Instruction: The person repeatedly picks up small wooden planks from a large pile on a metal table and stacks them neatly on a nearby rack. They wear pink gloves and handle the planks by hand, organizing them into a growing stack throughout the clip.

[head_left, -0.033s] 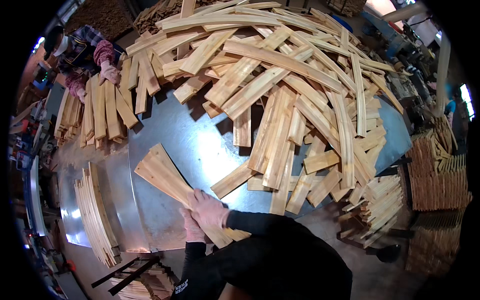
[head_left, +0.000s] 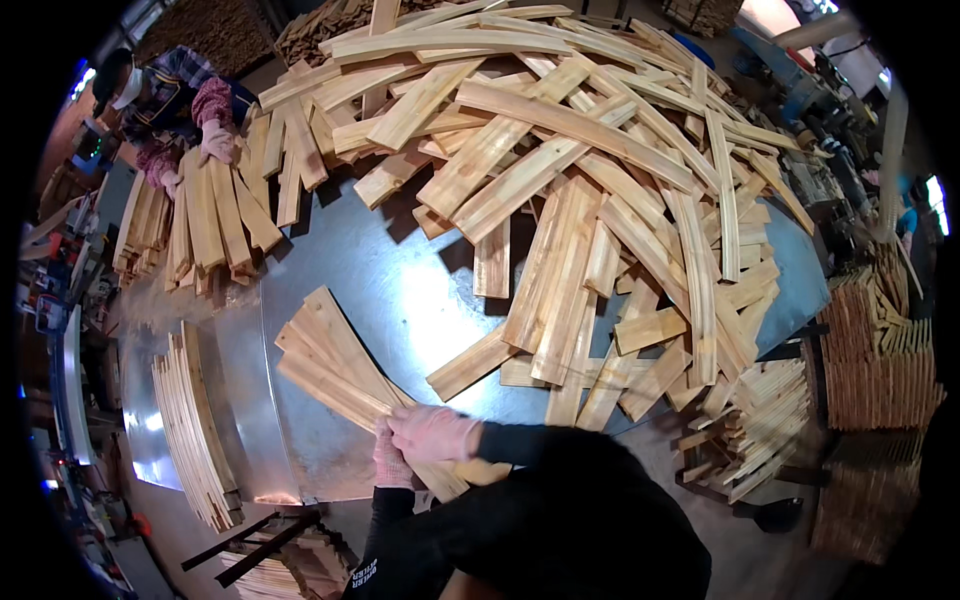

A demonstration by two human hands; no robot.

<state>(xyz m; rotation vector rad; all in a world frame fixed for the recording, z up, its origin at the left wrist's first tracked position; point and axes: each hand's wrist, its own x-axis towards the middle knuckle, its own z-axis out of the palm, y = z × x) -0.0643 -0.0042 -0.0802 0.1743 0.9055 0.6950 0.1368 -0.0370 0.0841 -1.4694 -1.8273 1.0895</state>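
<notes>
Several light wooden planks (head_left: 338, 352) lie fanned over the near part of the metal table, their near ends running under my hands. My left hand (head_left: 391, 456), in a pink glove, is closed around the planks at their left edge. Across the top of them sits my right hand (head_left: 436, 433), also gloved in pink, its fingers closed over the boards and touching the left hand. The thumbs and the undersides of both hands are hidden. Beyond my hands a loose plank (head_left: 470, 362) rests on the metal.
A big jumbled heap of planks (head_left: 560, 120) covers the table's (head_left: 400, 260) far and right parts. A neat row of planks (head_left: 190, 430) lies at the left. At far left a masked co-worker (head_left: 185, 95) handles other planks. Stacked wood (head_left: 875, 350) stands at right.
The held planks have spread into a wider fan, with one board swung lower and to the left. My right hand has shifted slightly right and down, and its wrist has turned.
</notes>
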